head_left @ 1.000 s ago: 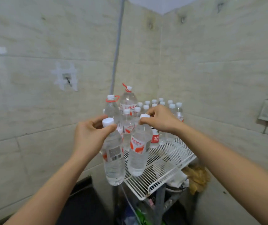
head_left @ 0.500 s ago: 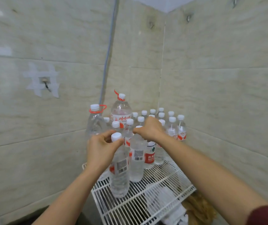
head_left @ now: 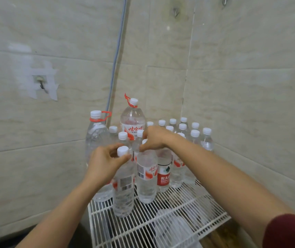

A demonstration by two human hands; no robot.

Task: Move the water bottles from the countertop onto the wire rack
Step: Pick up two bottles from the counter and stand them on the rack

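1. The front bottle (head_left: pixel 123 192) stands upright at the front left of the wire rack (head_left: pixel 143 228). Its base is down on the white wires and its barcode label faces you.
2. Your left hand (head_left: pixel 105 163) is curled round that bottle's neck, with thumb and fingers pinching just under the white cap (head_left: pixel 122 151).
3. The second bottle (head_left: pixel 146 178) stands upright on the rack just to the right of the first and a little further back. It is close beside a red-labelled bottle (head_left: pixel 163 176).
4. Your right hand (head_left: pixel 156 138) comes over the second bottle from above, fingers curled down round its top. The cap is mostly hidden beneath them.
5. Behind both, small white-capped bottles (head_left: pixel 195 134) stand in rows in the rack's back corner. Two large bottles with red carry rings (head_left: pixel 133 119) (head_left: pixel 96 140) rise at the back left.
6. A grey pipe (head_left: pixel 116 56) runs up the tiled wall behind the rack.
7. A taped patch with a hook (head_left: pixel 41 83) sits on the left wall.
8. A maroon sleeve (head_left: pixel 289 231) covers your right upper arm.
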